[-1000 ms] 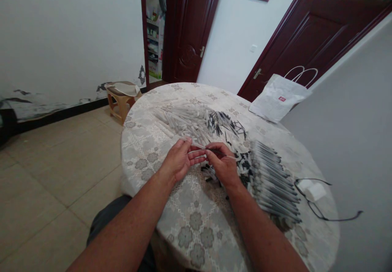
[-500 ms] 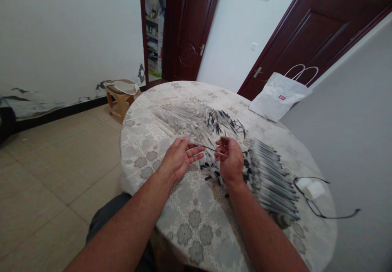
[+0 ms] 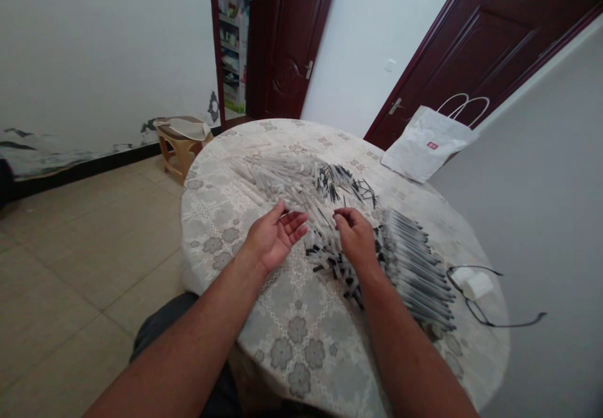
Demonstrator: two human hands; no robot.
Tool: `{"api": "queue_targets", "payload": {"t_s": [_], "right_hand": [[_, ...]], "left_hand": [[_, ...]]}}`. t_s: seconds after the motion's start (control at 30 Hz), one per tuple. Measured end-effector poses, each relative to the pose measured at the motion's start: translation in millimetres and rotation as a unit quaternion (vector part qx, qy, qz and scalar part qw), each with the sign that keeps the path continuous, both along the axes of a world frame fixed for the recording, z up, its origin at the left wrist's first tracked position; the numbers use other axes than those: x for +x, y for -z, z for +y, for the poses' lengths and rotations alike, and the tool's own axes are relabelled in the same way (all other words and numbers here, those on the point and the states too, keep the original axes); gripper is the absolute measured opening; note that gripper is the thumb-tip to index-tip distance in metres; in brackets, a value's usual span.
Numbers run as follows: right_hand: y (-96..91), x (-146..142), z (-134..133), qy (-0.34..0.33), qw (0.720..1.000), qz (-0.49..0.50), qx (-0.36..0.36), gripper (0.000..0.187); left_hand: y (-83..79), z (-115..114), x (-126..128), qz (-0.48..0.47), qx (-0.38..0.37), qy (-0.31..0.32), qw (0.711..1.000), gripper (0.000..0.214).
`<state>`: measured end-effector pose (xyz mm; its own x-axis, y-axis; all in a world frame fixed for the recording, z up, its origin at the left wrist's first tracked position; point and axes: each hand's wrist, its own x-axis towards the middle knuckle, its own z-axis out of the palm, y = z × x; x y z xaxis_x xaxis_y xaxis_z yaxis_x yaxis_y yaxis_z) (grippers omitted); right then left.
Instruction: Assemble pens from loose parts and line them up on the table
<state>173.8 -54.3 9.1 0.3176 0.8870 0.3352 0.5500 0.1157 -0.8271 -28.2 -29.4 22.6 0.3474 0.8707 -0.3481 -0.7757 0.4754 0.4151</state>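
My left hand is palm up over the near edge of a pile of whitish pen barrels. Its fingers are half curled and apart from the thumb, and I make out nothing in them. To its right, my right hand has thumb and forefinger pinched together. Whatever is between those fingertips is too small to make out. Below and between the hands lie loose short clear pieces with black ends, partly hidden by my right hand. Thin dark pen refills are heaped beyond it.
A row of grey-and-clear pens lies right of my right forearm. Glasses and a small white block rest near the right edge. A white paper bag stands at the back right. The round table has a patterned cloth.
The thin pen piece stretched between my two hands no longer shows there. My left fingers have curled in a little, and my right hand has turned with its fingers pinched. The view has shifted slightly.
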Motion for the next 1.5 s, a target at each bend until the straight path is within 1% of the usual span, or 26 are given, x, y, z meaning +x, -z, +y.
{"api": "queue_targets", "payload": {"t_s": [0.07,0.13,0.27,0.37,0.47,0.6,0.73,0.87,0.93,1.0,1.07,1.1,1.13,1.17,1.2,1.27,1.33,1.5], "right_hand": [[0.6,7.3,-0.1,-0.01,0.994,-0.11,-0.018,0.023],[2.9,11.2,-0.6,-0.041,0.981,-0.188,-0.033,0.022],[8.3,10.7,-1.2,-0.117,0.948,-0.288,-0.067,0.025],[10.4,5.4,-1.2,-0.129,0.924,-0.345,-0.106,0.025],[10.4,-0.4,0.0,-0.116,0.906,-0.382,-0.139,0.026],[7.5,-2.5,2.7,-0.112,0.893,-0.402,-0.165,0.026],[7.3,1.3,3.5,-0.126,0.89,-0.406,-0.164,0.025],[14.6,3.3,3.0,-0.117,0.897,-0.402,-0.139,0.024],[16.7,2.7,3.1,-0.101,0.914,-0.378,-0.108,0.024],[15.0,1.0,3.1,-0.077,0.944,-0.315,-0.063,0.023],[10.3,-2.1,2.2,-0.057,0.979,-0.192,-0.034,0.023],[7.6,-4.4,1.3,-0.058,0.992,-0.11,-0.034,0.024],[5.3,-7.2,0.2,-0.068,0.997,-0.022,-0.043,0.024],[3.7,-10.5,-1.1,-0.086,0.993,0.064,-0.054,0.024],[2.9,-14.2,-2.4,-0.108,0.982,0.139,-0.064,0.025],[3.4,-22.0,-4.9,-0.147,0.958,0.235,-0.073,0.026],[5.4,-29.0,-6.9,-0.163,0.946,0.273,-0.069,0.026],[6.7,-38.7,-8.9,-0.167,0.939,0.298,-0.049,0.026]], "left_hand": [[-1.6,1.7,-2.6,-0.002,-0.005,-0.018,1.0,0.019],[-1.8,0.9,-2.4,0.006,0.003,-0.024,1.0,0.02],[-0.3,-2.0,-0.2,0.03,0.034,-0.024,0.999,0.018],[0.8,-3.0,-0.5,0.046,0.059,-0.028,0.997,0.016],[1.4,-4.1,-1.1,0.063,0.083,-0.029,0.994,0.016],[1.3,-6.2,0.3,0.082,0.097,-0.027,0.991,0.02],[3.0,-6.7,2.2,0.094,0.111,-0.028,0.989,0.023],[6.3,-5.3,2.6,0.105,0.128,-0.019,0.986,0.024],[7.9,-4.6,2.8,0.109,0.133,-0.019,0.985,0.024],[9.1,-4.3,3.4,0.114,0.135,-0.021,0.984,0.025],[9.7,-4.3,4.1,0.118,0.137,-0.022,0.983,0.025],[9.6,-4.6,4.6,0.12,0.14,-0.021,0.983,0.025],[9.5,-4.9,5.0,0.121,0.142,-0.021,0.982,0.025],[9.2,-5.3,5.3,0.122,0.145,-0.019,0.982,0.026],[8.8,-5.8,5.6,0.122,0.149,-0.016,0.981,0.026],[8.2,-6.5,5.8,0.123,0.158,-0.011,0.98,0.026],[7.9,-6.8,5.5,0.123,0.166,-0.012,0.978,0.026],[9.3,-5.4,4.4,0.119,0.169,-0.024,0.978,0.031]]}}
